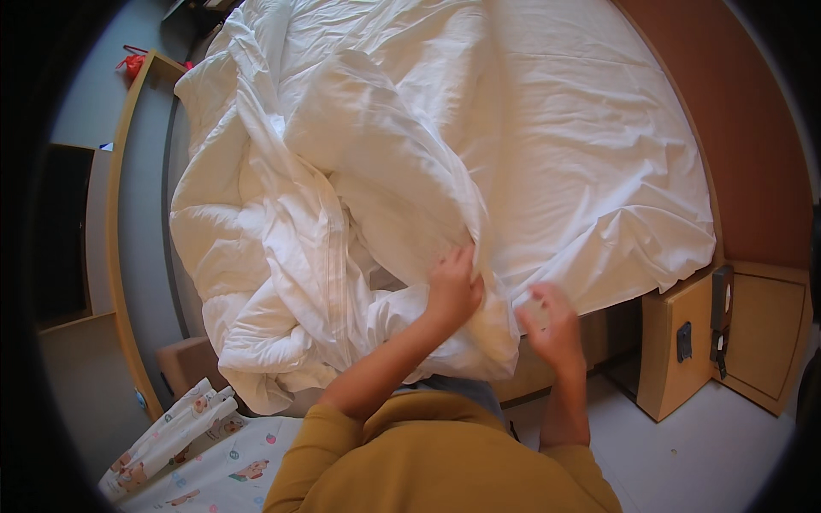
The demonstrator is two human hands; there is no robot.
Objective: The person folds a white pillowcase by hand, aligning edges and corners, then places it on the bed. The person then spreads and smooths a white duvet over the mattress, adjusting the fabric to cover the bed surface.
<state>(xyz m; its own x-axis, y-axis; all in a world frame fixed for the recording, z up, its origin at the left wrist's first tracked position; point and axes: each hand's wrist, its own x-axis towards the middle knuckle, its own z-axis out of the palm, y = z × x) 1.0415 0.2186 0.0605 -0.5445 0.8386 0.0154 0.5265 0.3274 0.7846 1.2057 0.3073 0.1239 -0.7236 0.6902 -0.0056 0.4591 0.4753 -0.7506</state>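
Note:
A white duvet cover (397,173) lies bunched and folded over the bed in front of me. My left hand (452,285) grips its edge near the bed's front side, the fingers curled into the cloth. Beside it, a bit to the right, is my right hand (553,327), blurred, with thumb and fingers apart and nothing seen between them. Its fingertips are close to the white fitted sheet (596,147) on the mattress; I cannot tell whether they touch it. A thick white quilt (218,218) is heaped at the left, partly under the cover.
At the right stand a brown headboard (750,128) and a wooden nightstand (680,346) with a dark device on its side. A wooden-framed cabinet (122,192) runs along the left. Cloth printed with cartoon animals (224,462) lies at lower left, and pale floor (680,462) at lower right.

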